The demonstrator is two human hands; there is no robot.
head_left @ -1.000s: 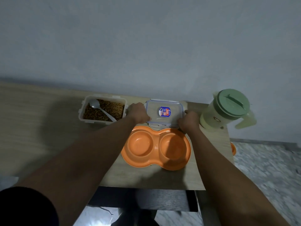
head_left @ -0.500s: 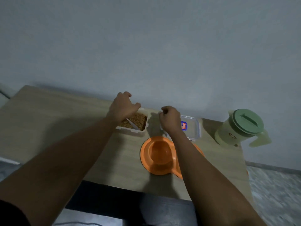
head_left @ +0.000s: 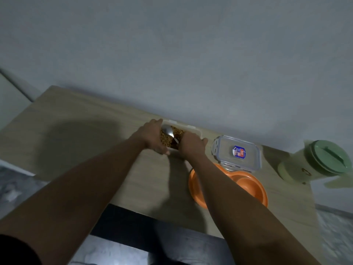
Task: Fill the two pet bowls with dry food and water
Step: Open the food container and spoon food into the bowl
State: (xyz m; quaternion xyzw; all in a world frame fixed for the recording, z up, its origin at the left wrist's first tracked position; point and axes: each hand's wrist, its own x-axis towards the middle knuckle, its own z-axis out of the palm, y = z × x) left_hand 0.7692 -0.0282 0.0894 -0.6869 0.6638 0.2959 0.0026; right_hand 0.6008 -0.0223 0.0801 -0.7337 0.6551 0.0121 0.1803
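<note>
The left grip [head_left: 152, 136] and right grip [head_left: 191, 147] are clasping the ends of the open food container [head_left: 189, 127] near the orange bowls [head_left: 248, 188], risking its loose spoon [head_left: 167, 130] and kibble [head_left: 165, 140] spilling onto the bench [head_left: 95, 150] if tilted.

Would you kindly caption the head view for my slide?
Left hand and right hand flank the kibble container, spoon inside, orange double bowl nearby.

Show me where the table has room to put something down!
The table is bare on the left, from its edge to the left hand gripping the food container. A thinner strip lies between container and near edge. The right end is crowded: lid, orange double bowl and green pitcher sit close together.
</note>
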